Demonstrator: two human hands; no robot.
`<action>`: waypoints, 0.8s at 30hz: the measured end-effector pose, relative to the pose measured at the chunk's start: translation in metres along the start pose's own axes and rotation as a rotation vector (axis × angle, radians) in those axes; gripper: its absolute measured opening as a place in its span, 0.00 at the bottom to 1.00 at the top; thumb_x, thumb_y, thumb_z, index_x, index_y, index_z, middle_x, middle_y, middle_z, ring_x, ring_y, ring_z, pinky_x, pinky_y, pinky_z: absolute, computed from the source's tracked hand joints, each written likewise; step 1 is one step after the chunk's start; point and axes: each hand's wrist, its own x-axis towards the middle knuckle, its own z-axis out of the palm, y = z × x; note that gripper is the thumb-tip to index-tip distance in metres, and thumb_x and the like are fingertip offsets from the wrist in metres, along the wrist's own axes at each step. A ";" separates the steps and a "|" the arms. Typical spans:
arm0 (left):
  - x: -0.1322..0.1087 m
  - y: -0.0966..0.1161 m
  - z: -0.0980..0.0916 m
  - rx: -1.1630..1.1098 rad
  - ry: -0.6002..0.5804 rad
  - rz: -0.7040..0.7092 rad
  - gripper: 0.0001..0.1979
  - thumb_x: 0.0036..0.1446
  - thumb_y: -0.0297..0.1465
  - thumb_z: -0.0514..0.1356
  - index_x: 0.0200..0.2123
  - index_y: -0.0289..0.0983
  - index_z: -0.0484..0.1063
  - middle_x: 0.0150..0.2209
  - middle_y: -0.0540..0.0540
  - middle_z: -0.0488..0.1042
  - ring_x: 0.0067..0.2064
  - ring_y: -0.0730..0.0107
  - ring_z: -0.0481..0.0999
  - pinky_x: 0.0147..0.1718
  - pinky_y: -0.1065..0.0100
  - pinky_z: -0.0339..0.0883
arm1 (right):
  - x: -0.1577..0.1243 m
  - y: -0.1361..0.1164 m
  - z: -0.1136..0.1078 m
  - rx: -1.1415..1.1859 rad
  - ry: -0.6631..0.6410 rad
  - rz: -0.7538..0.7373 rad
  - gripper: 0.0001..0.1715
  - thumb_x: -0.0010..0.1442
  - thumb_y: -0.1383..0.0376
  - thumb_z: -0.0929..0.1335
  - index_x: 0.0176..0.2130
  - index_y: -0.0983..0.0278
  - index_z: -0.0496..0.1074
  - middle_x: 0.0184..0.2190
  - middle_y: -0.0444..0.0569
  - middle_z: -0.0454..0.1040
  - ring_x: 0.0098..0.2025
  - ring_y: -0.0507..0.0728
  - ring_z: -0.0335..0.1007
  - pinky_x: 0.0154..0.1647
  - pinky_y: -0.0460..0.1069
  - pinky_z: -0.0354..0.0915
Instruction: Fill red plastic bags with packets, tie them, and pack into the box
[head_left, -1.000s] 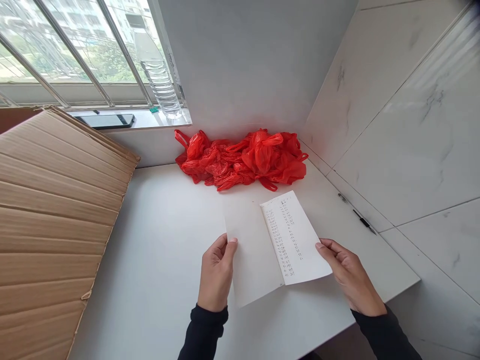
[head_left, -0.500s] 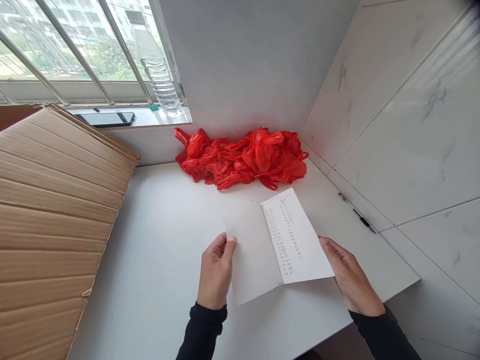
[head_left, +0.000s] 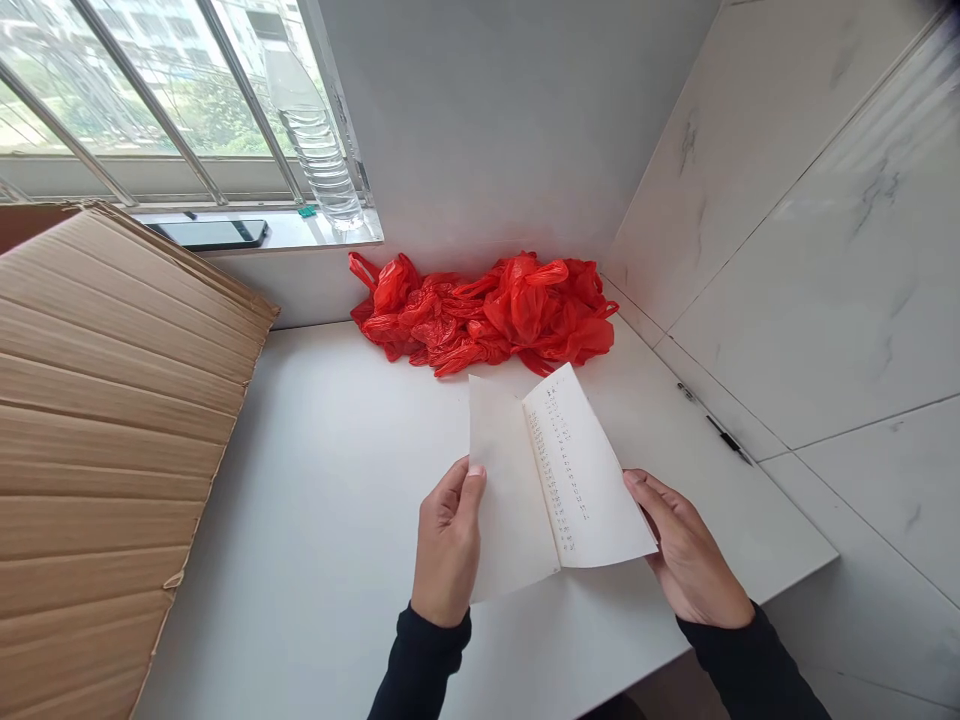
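Note:
An open notebook (head_left: pixel 589 480) is held up above the white table (head_left: pixel 322 520), its spine running roughly away from me. Its left page is blank; columns of small handwriting cover part of the right page. My left hand (head_left: pixel 448 540) pinches the left edge, thumb on the page and fingers behind it. At the right edge my right hand (head_left: pixel 690 550) grips the notebook with the thumb on top, its fingers partly hidden beneath. Both sides slant upward from the spine.
Crumpled red plastic bags (head_left: pixel 487 315) lie along the back wall. A cardboard box (head_left: pixel 112 450) stands at left. On the windowsill are a phone (head_left: pixel 210 235) and a clear bottle (head_left: pixel 319 150). A black pen (head_left: pixel 727 440) lies by the tiled wall.
Both hands have drawn closer together, the left moving right and the right moving left. The notebook's two sides have folded up more steeply toward each other.

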 end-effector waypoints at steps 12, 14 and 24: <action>0.001 0.006 -0.026 0.017 0.225 -0.078 0.20 0.55 0.44 0.64 0.46 0.39 0.80 0.39 0.44 0.81 0.40 0.56 0.79 0.38 0.63 0.72 | 0.018 0.013 -0.037 -0.045 0.106 0.063 0.14 0.57 0.48 0.73 0.38 0.54 0.79 0.36 0.42 0.75 0.35 0.52 0.63 0.25 0.42 0.61; 0.002 0.006 -0.028 0.045 0.270 -0.097 0.21 0.53 0.45 0.65 0.46 0.39 0.80 0.39 0.45 0.82 0.40 0.56 0.79 0.37 0.64 0.72 | 0.018 0.012 -0.036 -0.038 0.094 0.054 0.14 0.57 0.49 0.73 0.37 0.54 0.80 0.36 0.42 0.75 0.36 0.53 0.65 0.26 0.43 0.63; -0.003 0.004 -0.001 -0.125 0.046 -0.053 0.22 0.62 0.44 0.59 0.54 0.40 0.75 0.50 0.42 0.78 0.48 0.55 0.77 0.37 0.64 0.75 | 0.015 0.014 -0.032 -0.017 0.073 0.070 0.18 0.56 0.47 0.73 0.41 0.54 0.80 0.41 0.46 0.78 0.40 0.57 0.70 0.27 0.47 0.68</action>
